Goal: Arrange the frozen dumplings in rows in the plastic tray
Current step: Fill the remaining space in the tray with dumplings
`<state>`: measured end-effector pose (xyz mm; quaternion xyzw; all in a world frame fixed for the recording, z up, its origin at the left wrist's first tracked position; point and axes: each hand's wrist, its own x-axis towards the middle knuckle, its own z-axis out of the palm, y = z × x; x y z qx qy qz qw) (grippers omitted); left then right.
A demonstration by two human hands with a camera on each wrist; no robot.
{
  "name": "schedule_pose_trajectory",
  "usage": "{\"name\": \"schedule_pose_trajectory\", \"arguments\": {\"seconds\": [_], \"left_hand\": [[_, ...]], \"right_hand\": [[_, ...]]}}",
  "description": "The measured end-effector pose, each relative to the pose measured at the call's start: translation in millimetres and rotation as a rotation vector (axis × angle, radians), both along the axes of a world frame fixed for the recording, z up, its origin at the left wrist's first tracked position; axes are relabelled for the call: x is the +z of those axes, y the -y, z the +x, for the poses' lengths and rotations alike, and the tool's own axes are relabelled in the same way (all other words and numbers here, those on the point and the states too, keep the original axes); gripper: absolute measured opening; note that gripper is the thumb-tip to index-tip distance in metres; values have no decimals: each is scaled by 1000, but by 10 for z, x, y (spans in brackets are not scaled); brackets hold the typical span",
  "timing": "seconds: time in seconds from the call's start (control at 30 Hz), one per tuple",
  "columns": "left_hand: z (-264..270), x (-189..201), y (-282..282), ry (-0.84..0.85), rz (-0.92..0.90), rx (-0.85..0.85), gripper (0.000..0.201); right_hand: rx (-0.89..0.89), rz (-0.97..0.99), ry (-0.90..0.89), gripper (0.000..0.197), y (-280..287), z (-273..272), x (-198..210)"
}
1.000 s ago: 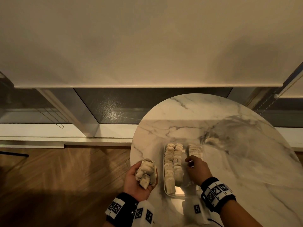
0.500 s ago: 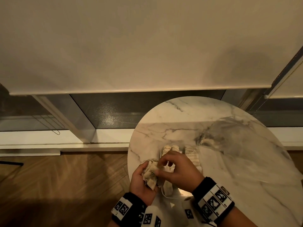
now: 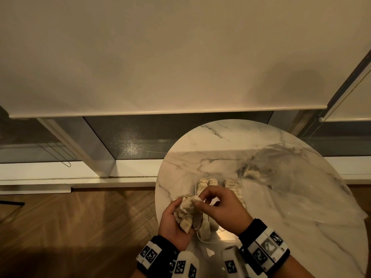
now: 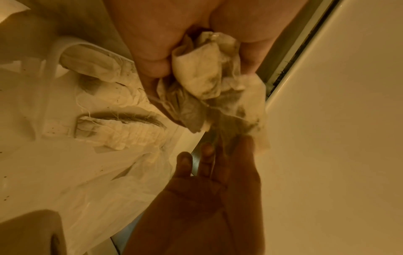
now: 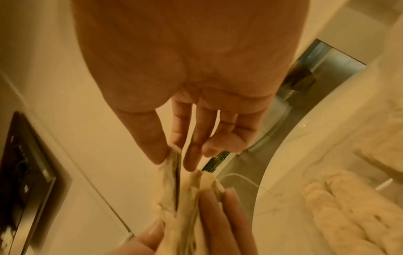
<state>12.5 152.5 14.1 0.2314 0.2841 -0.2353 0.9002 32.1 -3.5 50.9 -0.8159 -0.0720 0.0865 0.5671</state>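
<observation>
My left hand (image 3: 181,210) cups a clump of pale frozen dumplings (image 3: 187,212) at the table's left edge, just left of the plastic tray (image 3: 198,236). My right hand (image 3: 199,200) reaches over the tray and pinches one dumpling (image 5: 170,186) at the top of the clump between thumb and forefinger (image 5: 152,146). In the left wrist view the clump (image 4: 207,77) fills my palm, and the right fingers (image 4: 246,145) grip its far piece. The tray holds rows of dumplings (image 3: 208,182), partly hidden by my right hand.
The tray lies on a round marble table (image 3: 220,153) with its left rim close to my hands. A crumpled clear plastic bag (image 3: 301,187) covers the table's right side. Wooden floor (image 3: 80,227) lies beyond the left edge, with a window and blind behind.
My right hand left the tray's rows, moved left to the clump and now pinches a dumpling there. The left hand, still holding the clump, shifted slightly right toward the tray.
</observation>
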Motion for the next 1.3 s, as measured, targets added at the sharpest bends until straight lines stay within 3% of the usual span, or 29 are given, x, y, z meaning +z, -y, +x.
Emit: {"name": "schedule_pose_trajectory", "arguments": {"seconds": [0.2,0.43,0.53,0.67,0.83,1.13,1.3], "left_hand": [[-4,-26,-11,-15,-6,-16,43],[18,-73,-55,-76,15,-7,37],[29,-110,-86,-106,30,-23,51],[30,-119,-95,-124,39,-34,60],[5,-46,-27,-78,34,-53,54],[-108,19,98,85,10,-160,57],[-140,-31,150,171,172,-227,28]], "right_hand": [[-101,487,-263,13,85,26,103],[-145,999,-567,51,161,39,237],[-121,1163,-645,61,232,37,275],[-64,1139,-650,60,236,19,314],[5,1113,-670,57,167,-40,346],[16,1070,-700,47,37,-106,365],[42,1128,-748,63,71,-121,336]]}}
